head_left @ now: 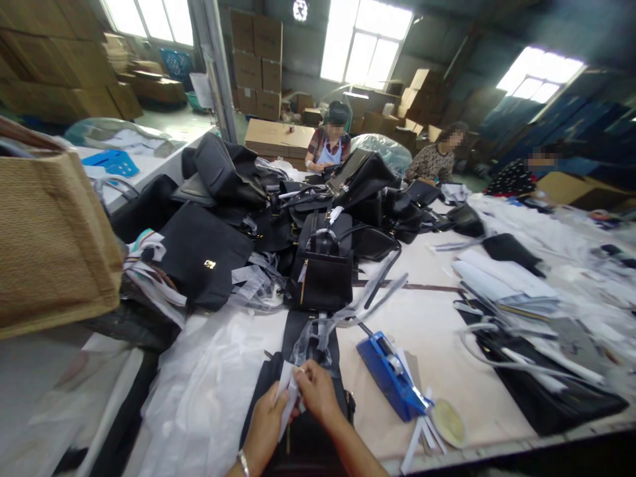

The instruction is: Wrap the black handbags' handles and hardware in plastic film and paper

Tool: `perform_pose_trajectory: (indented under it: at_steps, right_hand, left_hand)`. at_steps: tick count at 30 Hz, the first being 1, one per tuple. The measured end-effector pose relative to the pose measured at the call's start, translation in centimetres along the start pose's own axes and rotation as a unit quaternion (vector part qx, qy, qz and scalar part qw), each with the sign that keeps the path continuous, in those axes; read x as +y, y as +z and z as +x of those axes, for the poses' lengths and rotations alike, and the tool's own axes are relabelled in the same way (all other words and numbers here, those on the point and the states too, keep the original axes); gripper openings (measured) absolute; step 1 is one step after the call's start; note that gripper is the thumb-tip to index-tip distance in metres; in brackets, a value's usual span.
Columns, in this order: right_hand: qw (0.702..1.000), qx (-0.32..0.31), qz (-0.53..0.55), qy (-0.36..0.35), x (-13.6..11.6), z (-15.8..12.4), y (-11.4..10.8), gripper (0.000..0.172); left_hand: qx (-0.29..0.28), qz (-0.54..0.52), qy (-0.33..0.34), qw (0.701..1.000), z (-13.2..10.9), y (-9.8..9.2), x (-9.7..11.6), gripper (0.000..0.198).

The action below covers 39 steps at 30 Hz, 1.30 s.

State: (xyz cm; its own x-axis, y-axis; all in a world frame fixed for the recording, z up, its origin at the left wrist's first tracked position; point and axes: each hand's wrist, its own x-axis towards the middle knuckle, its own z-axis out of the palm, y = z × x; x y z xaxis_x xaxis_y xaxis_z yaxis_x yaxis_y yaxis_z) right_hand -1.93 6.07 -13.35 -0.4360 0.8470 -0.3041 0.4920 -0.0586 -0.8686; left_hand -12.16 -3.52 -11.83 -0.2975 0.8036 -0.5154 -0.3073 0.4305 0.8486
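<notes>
Both of my hands meet over a black bag (318,444) at the near edge of the table. My left hand (265,421) is closed on a narrow white strip (284,391), which looks like paper or thin foam. Thumb and fingers of my right hand (318,391) pinch the same strip near its upper part. Clear plastic wrapping (313,341) covers the bag's straps just beyond my hands. Right of the bag lies a blue tape dispenser (390,374), with loose white strips (422,434) at its near end.
A small black backpack (322,281) stands ahead, before a heap of black bags (368,179). White plastic sheets (199,391) lie at left, below a tan woven bag (54,238). Papers (501,278) lie at right, and several people sit across the table. A roll of tape (447,422) lies near the front edge.
</notes>
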Motion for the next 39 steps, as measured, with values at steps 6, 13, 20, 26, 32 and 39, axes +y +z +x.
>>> perform_pose_trajectory:
  at_steps: [6,13,20,26,32,39]
  right_hand:
    - [0.992,0.087,-0.087,-0.03,-0.7,-0.4,0.5,0.028]
    - [0.997,0.038,0.064,0.034,0.5,-0.1,1.0,0.035]
    - [0.958,-0.114,0.246,0.088,0.3,0.0,-1.1,0.037]
    - [0.961,-0.038,0.246,0.123,0.5,0.2,0.1,0.028]
    - [0.946,-0.038,0.283,0.152,0.8,-0.6,-0.7,0.017]
    - [0.939,-0.068,0.315,0.119,1.6,-1.5,-1.7,0.031]
  left_hand:
    - [-0.01,0.043,0.034,0.998,0.2,0.9,0.8,0.058]
    - [0.055,0.083,0.043,0.994,1.5,1.0,-0.3,0.057]
    - [0.035,0.081,0.044,0.995,1.4,0.9,0.3,0.043]
    - [0.102,0.298,0.158,0.936,1.0,1.6,-0.3,0.025]
    - [0.045,0.51,0.31,0.801,1.6,1.1,-1.8,0.03]
    - [-0.019,0.524,0.328,0.786,1.4,0.9,-2.1,0.043]
